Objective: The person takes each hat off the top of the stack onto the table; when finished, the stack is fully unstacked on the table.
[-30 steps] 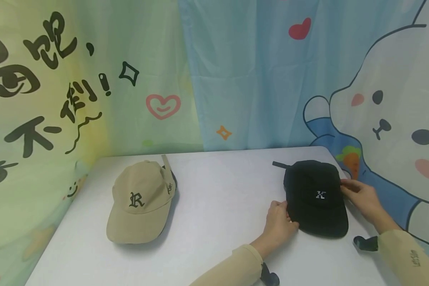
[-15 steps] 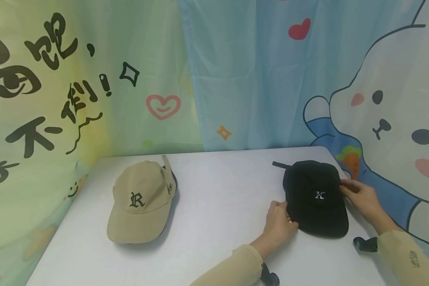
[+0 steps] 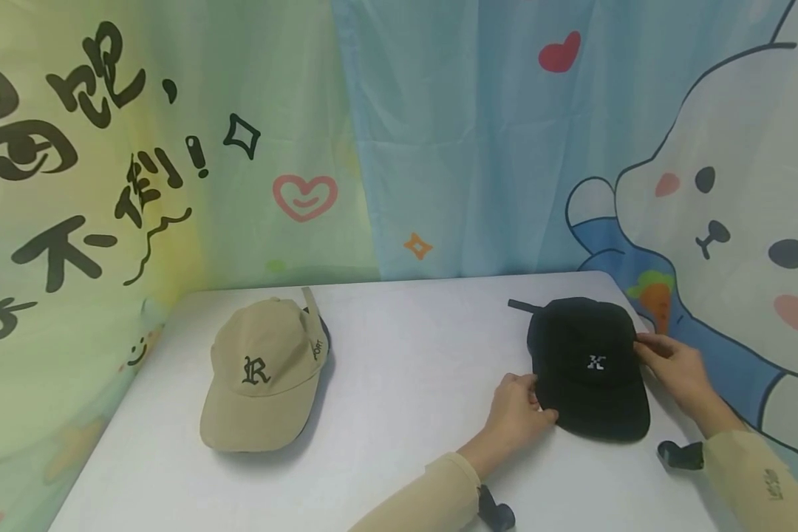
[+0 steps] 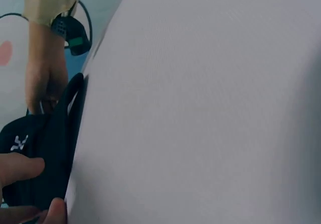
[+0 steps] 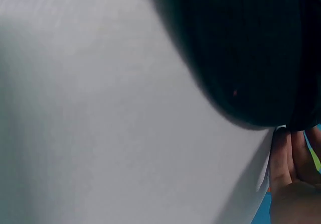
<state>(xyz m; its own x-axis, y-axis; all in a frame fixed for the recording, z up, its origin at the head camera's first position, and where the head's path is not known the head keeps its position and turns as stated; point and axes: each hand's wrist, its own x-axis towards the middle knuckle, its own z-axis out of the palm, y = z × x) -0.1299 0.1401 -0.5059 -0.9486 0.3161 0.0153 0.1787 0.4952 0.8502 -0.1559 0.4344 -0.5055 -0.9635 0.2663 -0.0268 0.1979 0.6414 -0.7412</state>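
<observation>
A black cap (image 3: 588,377) with a small white emblem rests on the white table at the right, its brim towards the front. My left hand (image 3: 513,415) holds the left side of its brim, thumb near the front edge. In the left wrist view, the fingers (image 4: 22,166) of that hand lie against the dark fabric. On the opposite side, my right hand (image 3: 674,366) pinches the edge of the crown with thumb and fingers. The right wrist view shows the dark brim (image 5: 241,58) large, with the right hand's fingers (image 5: 282,156) at its lower right end.
A beige cap (image 3: 259,377) with a dark letter sits at the table's left, its strap sticking up. The white table (image 3: 412,355) reaches back to a printed curtain (image 3: 452,148). The black cap's loose strap (image 3: 524,306) points left.
My left wrist and sleeve have shifted slightly left. Both hands stay at the black cap, and the two caps keep their places.
</observation>
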